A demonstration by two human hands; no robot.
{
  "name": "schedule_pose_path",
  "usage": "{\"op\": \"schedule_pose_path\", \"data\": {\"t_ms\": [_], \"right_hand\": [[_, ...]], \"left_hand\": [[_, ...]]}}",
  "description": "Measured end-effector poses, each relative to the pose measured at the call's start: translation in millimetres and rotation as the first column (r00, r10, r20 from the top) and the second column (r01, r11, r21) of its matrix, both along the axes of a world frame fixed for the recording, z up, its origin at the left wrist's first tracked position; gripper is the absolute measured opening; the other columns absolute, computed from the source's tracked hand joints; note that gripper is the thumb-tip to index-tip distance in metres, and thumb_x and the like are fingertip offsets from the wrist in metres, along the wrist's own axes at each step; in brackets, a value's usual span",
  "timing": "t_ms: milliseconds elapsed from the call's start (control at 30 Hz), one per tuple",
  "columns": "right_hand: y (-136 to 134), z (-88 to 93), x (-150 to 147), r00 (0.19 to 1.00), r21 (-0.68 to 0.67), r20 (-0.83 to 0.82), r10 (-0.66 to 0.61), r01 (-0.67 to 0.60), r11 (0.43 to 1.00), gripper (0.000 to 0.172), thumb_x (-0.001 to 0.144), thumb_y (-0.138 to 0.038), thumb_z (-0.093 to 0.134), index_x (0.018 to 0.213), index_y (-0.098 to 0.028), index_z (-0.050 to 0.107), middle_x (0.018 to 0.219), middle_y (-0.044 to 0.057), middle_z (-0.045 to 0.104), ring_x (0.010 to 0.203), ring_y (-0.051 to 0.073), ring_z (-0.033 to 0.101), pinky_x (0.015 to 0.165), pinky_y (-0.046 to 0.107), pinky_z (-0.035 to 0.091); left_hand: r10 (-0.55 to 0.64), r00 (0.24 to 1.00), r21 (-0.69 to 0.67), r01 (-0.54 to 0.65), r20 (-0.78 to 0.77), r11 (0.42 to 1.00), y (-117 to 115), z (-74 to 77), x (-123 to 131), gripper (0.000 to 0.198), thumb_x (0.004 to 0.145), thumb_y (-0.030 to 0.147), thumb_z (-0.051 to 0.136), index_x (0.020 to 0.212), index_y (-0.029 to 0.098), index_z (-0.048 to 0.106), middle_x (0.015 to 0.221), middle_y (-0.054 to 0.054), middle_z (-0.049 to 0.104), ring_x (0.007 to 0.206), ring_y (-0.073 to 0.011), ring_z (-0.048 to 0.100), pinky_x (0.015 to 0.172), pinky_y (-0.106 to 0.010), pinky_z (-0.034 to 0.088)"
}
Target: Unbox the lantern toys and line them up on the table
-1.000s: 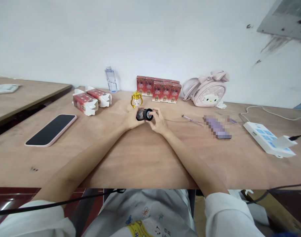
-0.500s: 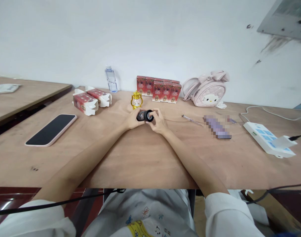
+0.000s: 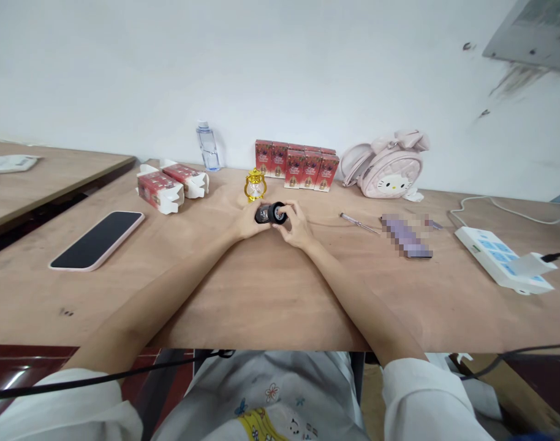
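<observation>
A small black lantern (image 3: 264, 213) with a clear middle lies on its side, its round base turned to the right. My left hand (image 3: 247, 222) is closed around its left end. With my right hand (image 3: 297, 226) I grip the rim of the base, the index fingertip at the base's open-looking end and the thumb below. Whether a smaller part sits between those fingertips is too small to tell. Just behind my left hand stands a gold lantern (image 3: 255, 186) with a clear globe.
Red boxes (image 3: 295, 169) stand at the wall, with two opened red boxes (image 3: 160, 191) farther left. Around are a bottle (image 3: 208, 147), a phone (image 3: 98, 240), a pink bag (image 3: 390, 174), a screwdriver (image 3: 358, 222), a blurred purple item (image 3: 406, 236) and a power strip (image 3: 500, 260).
The view has shifted very slightly. Both hands keep their hold on the black lantern, and my right fingers have moved only a little at its base.
</observation>
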State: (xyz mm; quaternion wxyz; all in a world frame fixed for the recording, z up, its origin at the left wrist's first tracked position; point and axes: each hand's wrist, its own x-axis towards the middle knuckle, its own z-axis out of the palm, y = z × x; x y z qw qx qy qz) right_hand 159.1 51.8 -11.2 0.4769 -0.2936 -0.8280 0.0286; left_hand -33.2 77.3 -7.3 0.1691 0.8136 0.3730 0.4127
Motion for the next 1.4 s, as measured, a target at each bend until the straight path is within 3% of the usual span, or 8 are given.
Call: {"op": "schedule_pose_path", "data": {"t_ms": [167,567,733,933,1100,1400], "right_hand": [[2.9,-2.7,-2.3,1.0,-0.021,-0.02,-0.002,0.002,1.0,0.025,0.089,-0.031,0.051,0.112,-0.021,0.051,0.122,0.013,0.047,0.106,0.021,0.056,0.087,0.036,0.053],[5.9,-5.7,-2.4,0.998,-0.026,-0.048,-0.051,0.05,0.998,0.024,0.089,-0.036,0.054,0.108,-0.022,0.059,0.123,0.013,0.049,0.098,0.02,0.061,0.088,0.037,0.054],[6.6,-5.2,-2.0,0.998,-0.047,-0.046,-0.044,0.042,0.998,0.022,0.088,-0.034,0.057,0.104,-0.02,0.06,0.121,0.013,0.051,0.1,0.02,0.06,0.086,0.034,0.054],[4.2,-3.1,-3.6,0.997,-0.083,-0.038,-0.062,0.059,0.995,0.014,0.09,-0.029,0.054,0.085,-0.019,0.062,0.109,0.011,0.062,0.092,0.017,0.063,0.086,0.033,0.052],[6.3,-3.6,-2.9,0.998,-0.087,-0.045,-0.038,0.034,0.996,0.014,0.09,-0.027,0.054,0.085,-0.019,0.064,0.109,0.01,0.067,0.102,0.018,0.063,0.092,0.032,0.05],[12.1,-7.8,-3.7,0.996,-0.124,-0.074,-0.04,0.03,0.992,0.013,0.088,-0.024,0.055,0.082,-0.019,0.066,0.101,0.008,0.07,0.099,0.018,0.065,0.089,0.033,0.052]], "left_hand": [[0.013,0.996,-0.02,-0.011,0.09,1.0,2.0,-1.3,-0.8,0.049,0.067,0.035,0.069,0.107,0.012,0.053,0.105,-0.011,0.065,0.099,-0.0283,0.062,0.089,-0.043,0.048],[0.058,0.993,-0.014,-0.056,0.1,0.998,2.0,-2.8,-0.9,0.044,0.067,0.033,0.068,0.105,0.015,0.054,0.101,-0.009,0.066,0.094,-0.0255,0.063,0.086,-0.04,0.048],[0.061,0.996,-0.04,-0.058,0.059,0.997,-0.4,1.9,-2.5,0.046,0.067,0.037,0.069,0.105,0.015,0.054,0.101,-0.009,0.065,0.096,-0.0258,0.062,0.088,-0.04,0.047],[0.085,0.996,-0.032,-0.085,-0.003,0.996,11.6,-3.8,-14.0,0.045,0.067,0.037,0.067,0.105,0.016,0.055,0.098,-0.006,0.065,0.092,-0.0242,0.062,0.085,-0.038,0.048],[0.078,0.997,-0.031,-0.077,0.011,0.997,14.7,-5.9,-17.3,0.045,0.066,0.033,0.066,0.106,0.016,0.055,0.1,-0.007,0.064,0.093,-0.0235,0.061,0.086,-0.038,0.048],[0.159,0.987,-0.005,-0.159,0.003,0.987,15.8,-9.7,-15.9,0.047,0.067,0.041,0.069,0.105,0.016,0.056,0.099,-0.006,0.064,0.093,-0.0251,0.061,0.084,-0.039,0.049]]}}
